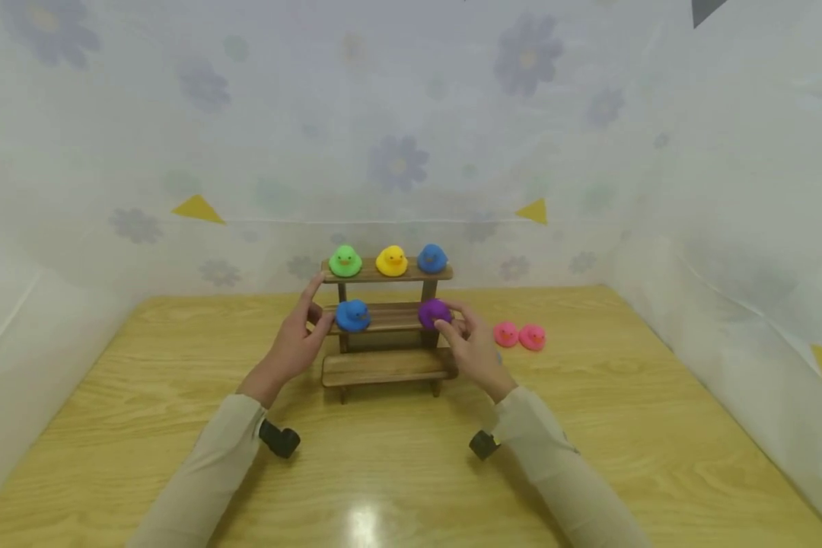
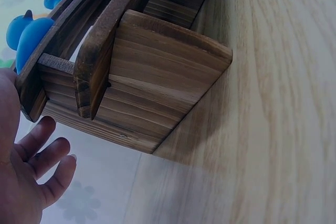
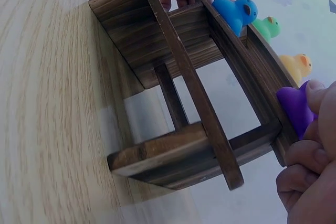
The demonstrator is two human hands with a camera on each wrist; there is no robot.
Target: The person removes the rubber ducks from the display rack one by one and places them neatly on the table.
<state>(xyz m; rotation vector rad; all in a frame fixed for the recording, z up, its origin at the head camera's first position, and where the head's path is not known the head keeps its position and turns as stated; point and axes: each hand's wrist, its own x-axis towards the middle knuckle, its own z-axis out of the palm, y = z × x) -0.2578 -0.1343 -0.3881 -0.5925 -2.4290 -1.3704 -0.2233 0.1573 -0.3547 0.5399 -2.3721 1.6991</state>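
Observation:
My right hand (image 1: 478, 348) pinches a purple rubber duck (image 1: 434, 313) at the right end of the middle step of a three-tier wooden shelf (image 1: 383, 367). The right wrist view shows thumb and fingers around the purple duck (image 3: 295, 109). At the shelf's left end is my left hand (image 1: 293, 346), index finger stretched toward the top step and thumb beside a blue duck (image 1: 352, 315) on the middle step. Its other fingers hang loosely bent in the left wrist view. Green (image 1: 345, 261), yellow (image 1: 392, 261) and another blue duck (image 1: 432, 259) sit on top.
Two pink ducks (image 1: 519, 336) sit on the wooden table (image 1: 397, 472) right of the shelf. A small blue thing shows partly behind my right wrist. Behind the table hangs a flowered curtain (image 1: 397, 114) with yellow pennants (image 1: 199, 208).

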